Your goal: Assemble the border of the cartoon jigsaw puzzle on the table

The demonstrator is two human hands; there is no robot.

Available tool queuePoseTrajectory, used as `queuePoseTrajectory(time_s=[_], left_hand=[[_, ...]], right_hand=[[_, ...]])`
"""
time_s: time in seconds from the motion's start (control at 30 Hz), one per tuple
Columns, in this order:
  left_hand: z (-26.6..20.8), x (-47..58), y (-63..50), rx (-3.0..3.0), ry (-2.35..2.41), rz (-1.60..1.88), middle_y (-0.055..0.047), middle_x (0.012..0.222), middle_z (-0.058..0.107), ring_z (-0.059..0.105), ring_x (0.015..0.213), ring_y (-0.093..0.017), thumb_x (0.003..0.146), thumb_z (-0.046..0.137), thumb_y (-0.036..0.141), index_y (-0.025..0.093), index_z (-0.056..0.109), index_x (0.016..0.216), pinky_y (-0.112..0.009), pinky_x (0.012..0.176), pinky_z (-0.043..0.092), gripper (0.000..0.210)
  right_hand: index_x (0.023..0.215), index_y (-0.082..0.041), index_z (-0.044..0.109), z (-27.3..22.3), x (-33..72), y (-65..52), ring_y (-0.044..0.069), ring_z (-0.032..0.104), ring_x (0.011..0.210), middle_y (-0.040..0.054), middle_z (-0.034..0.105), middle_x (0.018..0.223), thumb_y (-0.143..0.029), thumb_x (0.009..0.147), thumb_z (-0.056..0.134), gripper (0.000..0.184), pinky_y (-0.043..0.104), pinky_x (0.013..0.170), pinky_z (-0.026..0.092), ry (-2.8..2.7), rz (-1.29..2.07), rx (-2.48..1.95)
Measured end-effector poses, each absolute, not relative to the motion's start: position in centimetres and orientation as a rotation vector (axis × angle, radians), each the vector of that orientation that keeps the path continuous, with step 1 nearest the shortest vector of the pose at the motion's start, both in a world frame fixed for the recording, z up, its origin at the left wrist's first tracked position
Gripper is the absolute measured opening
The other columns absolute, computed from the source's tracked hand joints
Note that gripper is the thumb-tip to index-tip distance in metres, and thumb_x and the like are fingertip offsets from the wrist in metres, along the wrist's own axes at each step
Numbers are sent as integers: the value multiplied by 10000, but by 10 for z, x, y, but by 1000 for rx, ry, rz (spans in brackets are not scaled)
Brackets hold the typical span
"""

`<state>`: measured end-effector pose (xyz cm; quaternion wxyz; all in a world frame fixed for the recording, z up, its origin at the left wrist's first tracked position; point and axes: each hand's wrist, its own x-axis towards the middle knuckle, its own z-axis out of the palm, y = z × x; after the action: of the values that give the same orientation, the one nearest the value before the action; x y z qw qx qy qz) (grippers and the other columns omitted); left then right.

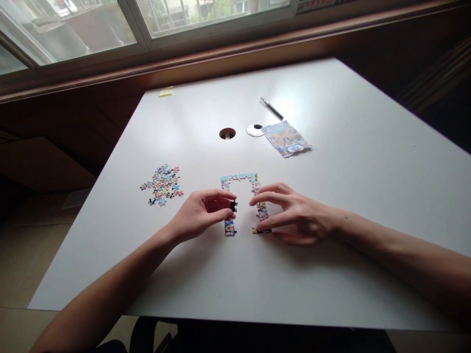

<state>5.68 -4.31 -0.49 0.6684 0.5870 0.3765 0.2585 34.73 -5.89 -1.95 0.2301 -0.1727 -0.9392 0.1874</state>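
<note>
Left hand (200,212): pinching dark puzzle piece (233,206), centre of frame.
Right hand (300,214): fingers spread, at border's right side.
Puzzle border (239,177): centre of frame, between hands.

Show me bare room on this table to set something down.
Bare: the white table between the puzzle border and the near edge, and just right of the picture sheet. Crowded: around the border, with the left hand and right hand there; at the loose pieces; where sheet, pen-like item and ring cluster.

From head height, close above the white table (191,284), forward and steeply down, with the window (143,29) beyond.
</note>
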Motion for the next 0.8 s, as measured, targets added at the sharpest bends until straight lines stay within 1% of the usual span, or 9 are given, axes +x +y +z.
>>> queuePoseTrajectory(time_s=[0.07, 0.23, 0.4, 0.5, 0.57, 0.63, 0.7, 0.8], left_hand=[[-6, 56, -43, 1337, 851, 581, -85, 952, 755, 747, 868, -200, 839, 755, 215, 153, 707, 1118, -325, 820, 618, 290], [-6, 55, -43, 1404, 872, 567, -80, 873, 740, 740, 819, -185, 885, 687, 204, 140, 724, 1119, -306, 770, 633, 246], [-4, 57, -44, 1390, 867, 600, -67, 914, 705, 729, 795, -168, 885, 685, 220, 159, 715, 1151, -270, 688, 636, 275], [-6, 58, -46, 1410, 858, 602, -75, 948, 703, 735, 796, -168, 901, 664, 230, 150, 713, 1135, -286, 724, 637, 252], [-7, 58, -49, 1448, 856, 617, -73, 932, 722, 740, 815, -176, 884, 691, 231, 145, 698, 1101, -297, 767, 632, 233], [-7, 59, -52, 1542, 853, 650, -70, 909, 736, 736, 835, -177, 855, 730, 229, 144, 687, 1042, -289, 785, 623, 209], [-7, 61, -56, 1703, 835, 687, -65, 884, 739, 725, 804, -160, 848, 738, 221, 143, 686, 988, -258, 749, 614, 168], [-7, 65, -61, 2014, 790, 768, -49, 860, 748, 704, 718, -123, 874, 707, 185, 156, 703, 1018, -218, 685, 590, 147]], right_hand=[[1105, -288, 729, -20, 347, -58, 303, 434, 1286, 104, 538, 1319, -205, 797, 675, 324, 509, 1056, 402, -2585, 541, -463], [1063, -289, 744, -22, 347, -57, 295, 450, 1255, 103, 555, 1287, -196, 798, 686, 287, 501, 1044, 425, -2552, 544, -454], [1037, -270, 729, -23, 346, -58, 272, 480, 1218, 104, 580, 1258, -177, 810, 684, 249, 487, 1033, 436, -2504, 561, -482], [996, -234, 711, -23, 346, -58, 263, 500, 1186, 115, 599, 1221, -147, 806, 677, 211, 474, 1013, 448, -2446, 567, -501], [972, -225, 706, -23, 346, -58, 262, 509, 1170, 118, 606, 1201, -137, 801, 677, 195, 468, 1000, 453, -2431, 564, -498], [955, -227, 711, -23, 346, -58, 262, 511, 1164, 116, 608, 1189, -139, 798, 684, 182, 465, 992, 457, -2439, 557, -496], [953, -238, 722, -23, 346, -58, 262, 512, 1162, 109, 609, 1183, -151, 798, 696, 180, 466, 987, 459, -2458, 544, -489], [980, -270, 736, -23, 345, -58, 264, 513, 1167, 94, 612, 1187, -192, 804, 716, 194, 472, 983, 460, -2490, 514, -471]])
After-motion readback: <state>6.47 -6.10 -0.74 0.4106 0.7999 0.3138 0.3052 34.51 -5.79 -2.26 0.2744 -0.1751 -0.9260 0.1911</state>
